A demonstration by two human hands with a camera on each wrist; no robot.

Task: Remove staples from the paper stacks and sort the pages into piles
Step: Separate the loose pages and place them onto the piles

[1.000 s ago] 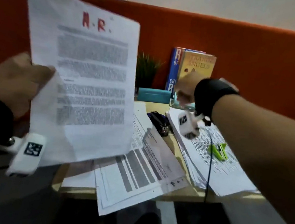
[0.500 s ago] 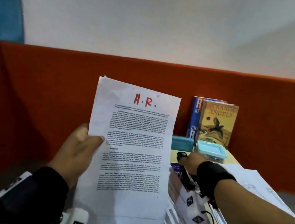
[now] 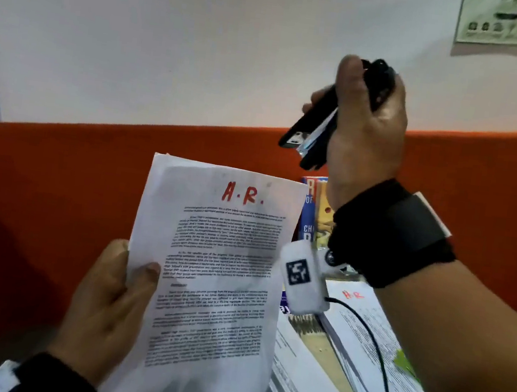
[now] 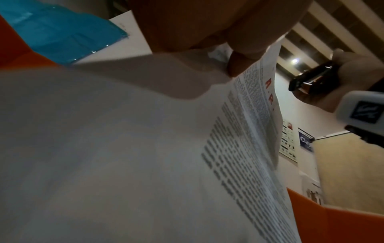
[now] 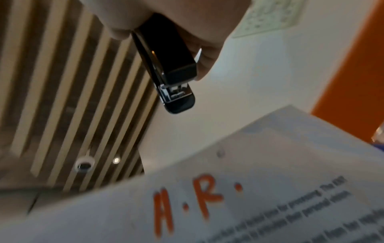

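The left hand (image 3: 99, 316) pinches the paper (image 3: 213, 288) at its left edge, thumb (image 3: 143, 274) flat on the printed face and the other fingers behind it. The paper stands almost upright in front of the person, with red letters "A.R." at its top. The right hand (image 3: 362, 124) is curled round a black stapler (image 3: 317, 128), raised above and to the right of the paper's top edge, nose pointing down-left and clear of the sheet. Behind the paper runs an orange divider (image 3: 56, 187); two books (image 3: 312, 209) stand against it, partly hidden by the right wrist. Below the right forearm more papers (image 3: 364, 332) lie on the desk, something green (image 3: 404, 360) on them, a black cable (image 3: 375, 347) across them.
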